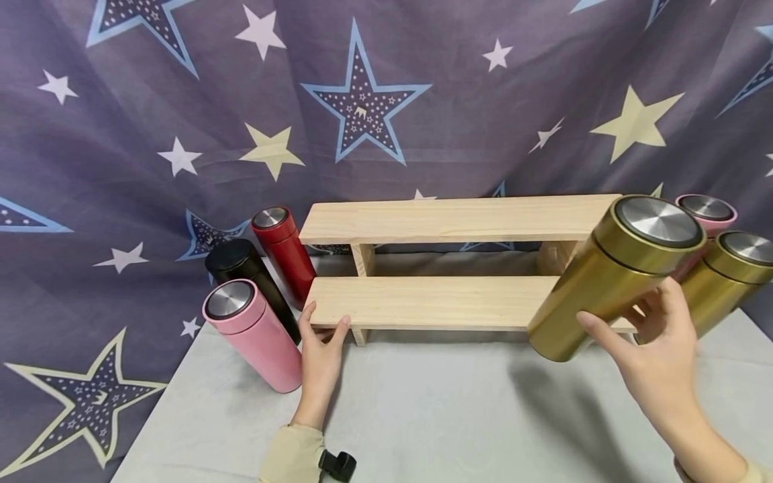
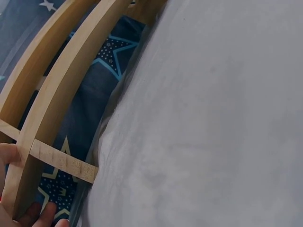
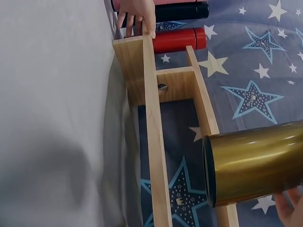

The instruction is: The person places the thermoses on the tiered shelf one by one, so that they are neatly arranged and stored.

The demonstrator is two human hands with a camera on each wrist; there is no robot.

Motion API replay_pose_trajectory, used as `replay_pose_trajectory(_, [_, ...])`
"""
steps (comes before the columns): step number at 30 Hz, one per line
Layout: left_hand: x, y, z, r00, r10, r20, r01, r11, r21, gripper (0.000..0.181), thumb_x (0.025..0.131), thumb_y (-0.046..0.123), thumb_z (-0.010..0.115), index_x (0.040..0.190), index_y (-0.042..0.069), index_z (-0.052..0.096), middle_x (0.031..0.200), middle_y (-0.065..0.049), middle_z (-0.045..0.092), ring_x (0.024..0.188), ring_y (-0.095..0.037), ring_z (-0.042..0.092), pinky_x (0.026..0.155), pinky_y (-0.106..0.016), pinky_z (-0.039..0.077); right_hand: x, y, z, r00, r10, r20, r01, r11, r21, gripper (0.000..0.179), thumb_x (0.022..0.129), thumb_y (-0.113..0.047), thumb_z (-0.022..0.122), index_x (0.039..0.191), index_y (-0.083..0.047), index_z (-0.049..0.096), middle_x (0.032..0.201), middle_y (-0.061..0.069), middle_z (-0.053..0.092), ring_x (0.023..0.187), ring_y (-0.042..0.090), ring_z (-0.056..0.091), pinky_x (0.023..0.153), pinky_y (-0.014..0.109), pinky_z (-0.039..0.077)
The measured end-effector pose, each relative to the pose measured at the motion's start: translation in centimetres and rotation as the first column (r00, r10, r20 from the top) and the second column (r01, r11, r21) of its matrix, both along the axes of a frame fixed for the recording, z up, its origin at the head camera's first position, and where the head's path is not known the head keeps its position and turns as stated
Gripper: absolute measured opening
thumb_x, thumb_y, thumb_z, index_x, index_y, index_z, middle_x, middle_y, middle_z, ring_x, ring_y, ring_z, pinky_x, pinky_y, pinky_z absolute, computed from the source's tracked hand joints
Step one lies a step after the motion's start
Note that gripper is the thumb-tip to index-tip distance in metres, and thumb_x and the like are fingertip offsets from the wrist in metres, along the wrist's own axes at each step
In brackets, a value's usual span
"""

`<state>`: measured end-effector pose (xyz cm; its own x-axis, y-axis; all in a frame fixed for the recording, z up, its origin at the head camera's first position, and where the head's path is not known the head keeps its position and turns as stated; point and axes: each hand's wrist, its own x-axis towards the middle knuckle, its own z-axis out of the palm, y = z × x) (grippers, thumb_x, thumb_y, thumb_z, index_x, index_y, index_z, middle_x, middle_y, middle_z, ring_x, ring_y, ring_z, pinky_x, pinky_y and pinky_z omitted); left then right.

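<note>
My right hand [image 1: 655, 355] grips a gold thermos [image 1: 604, 278] with a silver-topped lid. The thermos is off the table, tilted, in front of the right end of a two-tier wooden shelf [image 1: 417, 302]. In the right wrist view its dark base faces the shelf boards, and only fingertips [image 3: 289, 208] show on it. At the shelf's left end my left hand [image 1: 322, 359] holds the lower board, thumb and fingers at its front corner. The left wrist view shows those fingers [image 2: 45, 215] around the board's end, partly cut off by the frame.
Left of the shelf stand a pink thermos [image 1: 260, 339], a black thermos [image 1: 253, 282] and a red thermos [image 1: 284, 255]. On the right are another gold thermos [image 1: 721, 285] and a pink thermos [image 1: 706, 215], partly hidden. A star-patterned curtain [image 1: 423, 134] hangs behind the white-covered table [image 1: 435, 409].
</note>
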<state>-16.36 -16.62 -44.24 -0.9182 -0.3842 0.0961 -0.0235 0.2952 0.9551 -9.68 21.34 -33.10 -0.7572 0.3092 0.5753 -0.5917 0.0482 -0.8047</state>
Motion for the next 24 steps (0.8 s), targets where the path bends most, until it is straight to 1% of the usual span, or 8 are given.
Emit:
replay_pose_trajectory(3, [0.1,0.0,-0.1,1.0,0.005,0.0,-0.005,1.0,0.002,0.076,0.094,0.039,0.069,0.153,0.018,0.025,0.121,-0.022,0.056,0.109,-0.029,0.055,0.084,-0.039,0.043,-0.4,-0.6,0.3,0.999,-0.026,0.021,0.025,0.999,0.047,0.073,0.066,0.029,0.068,0.133,0.008,0.049,0.116,0.011,0.059,0.099,0.016,0.06,0.086,0.021,0.045])
replay_pose_trajectory(4, [0.1,0.1,-0.1,1.0,0.006,-0.001,-0.006,1.0,0.003,0.076,0.094,0.038,0.069,0.153,0.018,0.025,0.121,-0.022,0.056,0.109,-0.029,0.055,0.084,-0.038,0.043,-0.5,-0.8,0.4,0.999,-0.031,0.025,0.029,0.998,0.053,0.073,0.066,0.029,0.069,0.133,0.007,0.05,0.117,0.011,0.059,0.1,0.016,0.059,0.086,0.021,0.045])
replay_pose_trajectory(8, [0.1,0.1,-0.1,1.0,0.006,-0.004,-0.006,1.0,0.006,0.076,0.094,0.038,0.069,0.153,0.018,0.025,0.121,-0.023,0.055,0.11,-0.03,0.055,0.084,-0.038,0.043,-1.4,-1.4,0.1,1.0,0.009,-0.025,-0.008,0.999,0.039,0.074,0.065,0.028,0.07,0.133,0.004,0.053,0.117,0.011,0.059,0.102,0.018,0.059,0.087,0.021,0.044])
replay_pose_trajectory(11, [0.1,0.1,-0.1,1.0,0.01,-0.001,-0.01,1.0,0.008,0.076,0.094,0.037,0.069,0.153,0.018,0.026,0.121,-0.023,0.056,0.111,-0.03,0.055,0.085,-0.039,0.043,-1.9,-1.9,-0.1,0.999,0.027,-0.036,-0.026,0.999,0.032,0.075,0.065,0.027,0.071,0.133,0.001,0.053,0.118,0.01,0.059,0.103,0.018,0.058,0.088,0.021,0.042])
replay_pose_trajectory(18, [-0.1,0.1,-0.1,1.0,0.018,0.013,-0.018,1.0,0.001,0.076,0.093,0.037,0.07,0.153,0.019,0.027,0.121,-0.021,0.056,0.11,-0.029,0.055,0.084,-0.039,0.043,-2.8,-3.3,0.2,0.999,0.026,-0.022,-0.024,0.997,0.079,0.077,0.067,0.024,0.072,0.136,-0.002,0.052,0.123,0.01,0.056,0.106,0.019,0.058,0.09,0.022,0.042])
replay_pose_trajectory(24, [0.0,0.0,-0.1,1.0,0.02,0.014,-0.02,1.0,-0.002,0.075,0.094,0.036,0.07,0.153,0.019,0.026,0.121,-0.022,0.056,0.111,-0.03,0.055,0.086,-0.041,0.043,-3.4,-4.8,0.3,1.0,0.007,-0.004,-0.007,0.992,0.126,0.077,0.069,0.02,0.074,0.138,-0.004,0.051,0.122,0.008,0.058,0.107,0.019,0.058,0.089,0.023,0.043])
